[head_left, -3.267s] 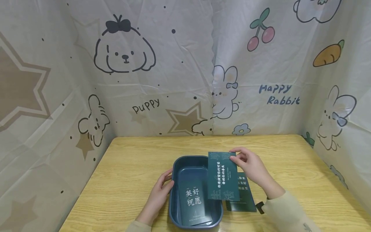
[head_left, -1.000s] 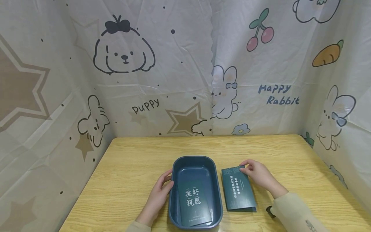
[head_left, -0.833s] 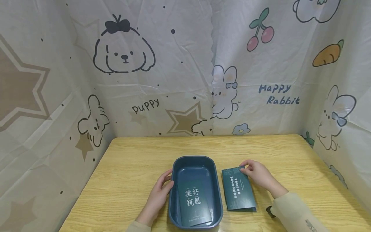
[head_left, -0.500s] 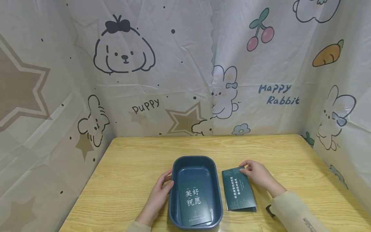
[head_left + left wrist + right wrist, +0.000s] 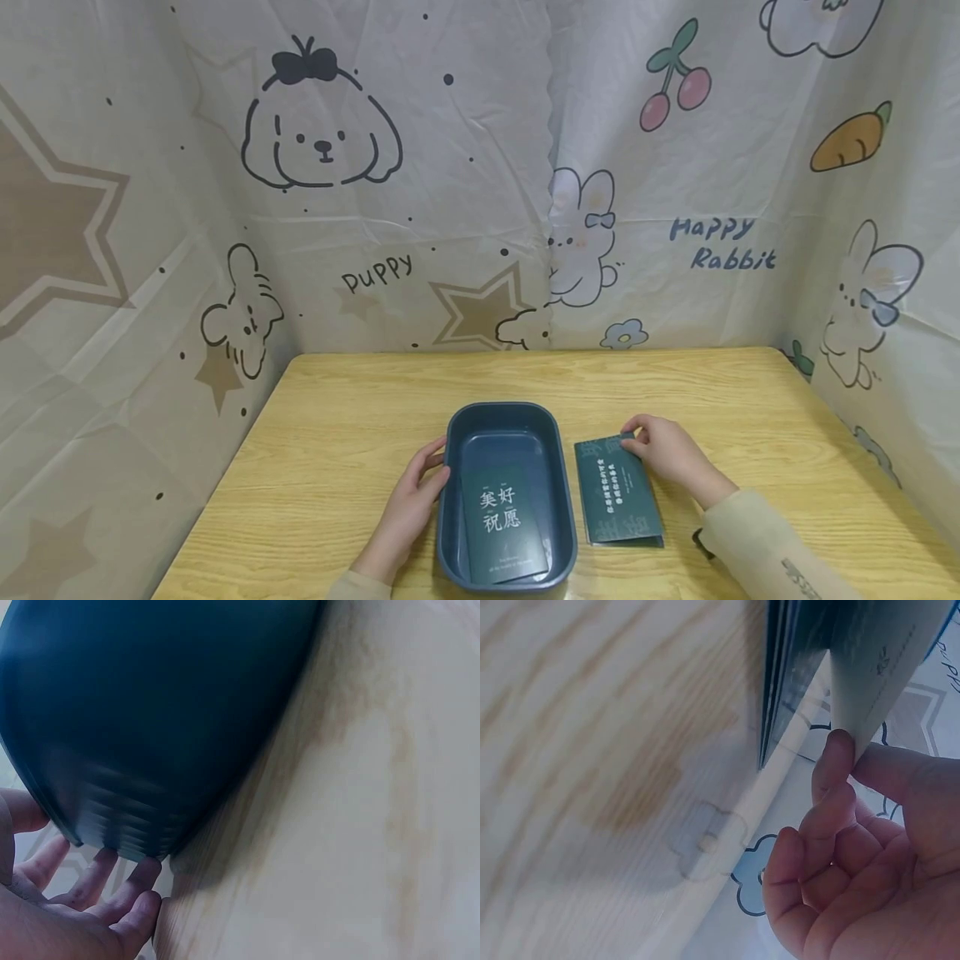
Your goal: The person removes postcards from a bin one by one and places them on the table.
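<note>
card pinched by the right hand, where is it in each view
Head: the card is low, right of centre, beside the tub, the right hand pinching its far-right corner.
Left wrist: not in it.
Right wrist: top, right of centre, pale side showing.
Shared landmark: the wooden table, at right in left wrist, at left in right wrist.

ok so your left hand (image 5: pixel 409 502) has its fingers (image 5: pixel 88 879) slightly bent and a bit fanned, thumb (image 5: pixel 24 814) set apart from them; your right hand (image 5: pixel 666 454) is pinching, thumb (image 5: pixel 889 772) and index finger (image 5: pixel 832 761) meeting, other fingers loosely curled; your right forearm (image 5: pixel 772 537) slants in from the lower right, way more visible than your left forearm (image 5: pixel 358 587)
</note>
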Demonstrator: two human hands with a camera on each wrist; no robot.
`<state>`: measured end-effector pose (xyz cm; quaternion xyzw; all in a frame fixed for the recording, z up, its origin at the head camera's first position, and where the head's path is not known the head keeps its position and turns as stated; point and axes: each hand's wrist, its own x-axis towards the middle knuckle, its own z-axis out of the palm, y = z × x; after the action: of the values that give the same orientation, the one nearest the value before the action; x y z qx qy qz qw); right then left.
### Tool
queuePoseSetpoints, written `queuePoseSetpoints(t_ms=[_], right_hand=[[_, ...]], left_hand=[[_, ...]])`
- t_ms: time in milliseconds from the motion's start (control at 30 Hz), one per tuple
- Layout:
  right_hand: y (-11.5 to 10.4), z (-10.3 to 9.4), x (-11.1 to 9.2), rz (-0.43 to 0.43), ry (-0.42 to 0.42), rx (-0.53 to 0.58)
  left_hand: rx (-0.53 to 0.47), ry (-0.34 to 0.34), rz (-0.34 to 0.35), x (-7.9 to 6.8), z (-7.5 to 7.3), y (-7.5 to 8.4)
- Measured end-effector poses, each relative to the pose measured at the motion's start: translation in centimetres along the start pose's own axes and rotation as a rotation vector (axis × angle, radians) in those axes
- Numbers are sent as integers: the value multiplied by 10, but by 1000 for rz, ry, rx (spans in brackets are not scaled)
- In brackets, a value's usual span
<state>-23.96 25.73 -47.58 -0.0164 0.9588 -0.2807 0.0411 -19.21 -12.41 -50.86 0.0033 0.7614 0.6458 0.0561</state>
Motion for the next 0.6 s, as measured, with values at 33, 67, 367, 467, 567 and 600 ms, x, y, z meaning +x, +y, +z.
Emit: queuePoseSetpoints(t_ms=[33, 67, 367, 467, 567, 600], right_hand=[[0, 0, 0, -1, 0, -5], [0, 0, 0, -1, -1, -7], [1, 5, -2, 1, -5, -39], [1, 6, -2, -10, 3, -64], [1, 6, -2, -19, 8, -91], [0, 6, -2, -22, 9, -101]], left_hand=[[0, 1, -1, 0, 0, 0], [2, 2, 0, 0, 0, 0], [1, -1, 0, -1, 0, 1], [0, -4, 1, -1, -1, 1], [0, -7, 1, -1, -1, 1], [-1, -7, 1, -1, -1, 1]])
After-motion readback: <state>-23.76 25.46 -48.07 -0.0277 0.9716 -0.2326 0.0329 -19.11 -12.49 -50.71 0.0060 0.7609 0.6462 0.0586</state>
